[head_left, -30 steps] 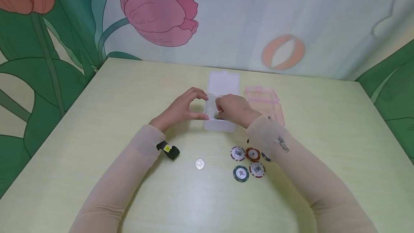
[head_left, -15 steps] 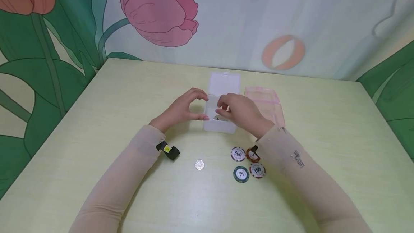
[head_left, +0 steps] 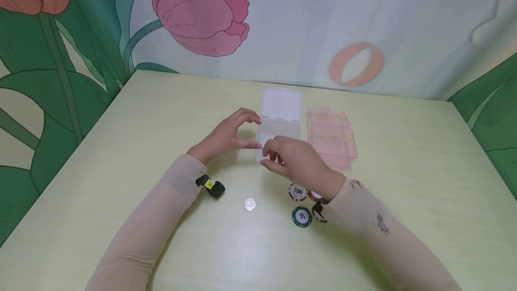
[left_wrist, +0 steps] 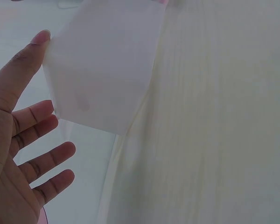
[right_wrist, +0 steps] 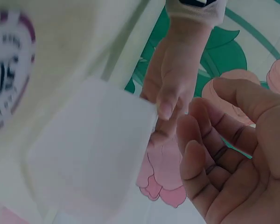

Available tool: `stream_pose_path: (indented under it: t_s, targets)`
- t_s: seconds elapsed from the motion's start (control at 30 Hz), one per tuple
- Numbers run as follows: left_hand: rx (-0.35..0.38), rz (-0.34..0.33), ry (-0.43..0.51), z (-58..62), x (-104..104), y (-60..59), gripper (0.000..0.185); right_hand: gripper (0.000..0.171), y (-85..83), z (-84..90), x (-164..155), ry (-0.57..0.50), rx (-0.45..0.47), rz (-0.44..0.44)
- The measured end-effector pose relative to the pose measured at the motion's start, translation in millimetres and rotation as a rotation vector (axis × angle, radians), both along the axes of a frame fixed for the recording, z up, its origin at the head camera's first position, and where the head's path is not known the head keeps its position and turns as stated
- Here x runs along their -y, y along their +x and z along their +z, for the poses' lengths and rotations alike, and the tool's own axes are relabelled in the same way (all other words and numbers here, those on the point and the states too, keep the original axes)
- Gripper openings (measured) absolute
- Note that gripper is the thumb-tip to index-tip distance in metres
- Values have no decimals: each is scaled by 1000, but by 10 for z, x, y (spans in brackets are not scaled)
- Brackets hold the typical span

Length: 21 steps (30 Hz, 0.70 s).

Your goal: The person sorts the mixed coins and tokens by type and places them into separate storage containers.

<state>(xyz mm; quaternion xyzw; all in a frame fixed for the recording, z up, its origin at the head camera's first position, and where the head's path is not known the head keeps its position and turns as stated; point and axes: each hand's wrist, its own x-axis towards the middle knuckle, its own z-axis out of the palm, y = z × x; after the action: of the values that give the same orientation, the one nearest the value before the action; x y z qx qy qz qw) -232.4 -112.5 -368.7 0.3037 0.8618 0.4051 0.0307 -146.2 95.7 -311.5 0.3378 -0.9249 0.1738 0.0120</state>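
lh (head_left: pixel 226 134) holding wht box (head_left: pixel 279 125), rh (head_left: pixel 298 160) nr, empty

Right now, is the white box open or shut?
Open: in the head view, the white box has its lid folded back at the hinge, and part of the inside shows.

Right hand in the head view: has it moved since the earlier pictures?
Yes. Judged against the silver coin, the right hand has come back toward the person: nearer the coin and farther from the white box's open lid.
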Motion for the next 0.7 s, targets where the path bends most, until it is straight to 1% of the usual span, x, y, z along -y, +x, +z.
stream_pose_path:
  t_s: [0.13,0.27,0.47,0.7]
  targets:
    - [-3,0,2,-3,-4,-7,55,17,105,-73,36,17,-22,54]
    - [-2,2,5,-4,-7,-3,55,15,173,-181,73,31,-27,112]
    - [10,3,-3,-15,-8,8,56,15,235,-324,116,51,23,187]
    - [5,13,-12,-13,-5,6,56,16,264,-343,145,117,95,218]
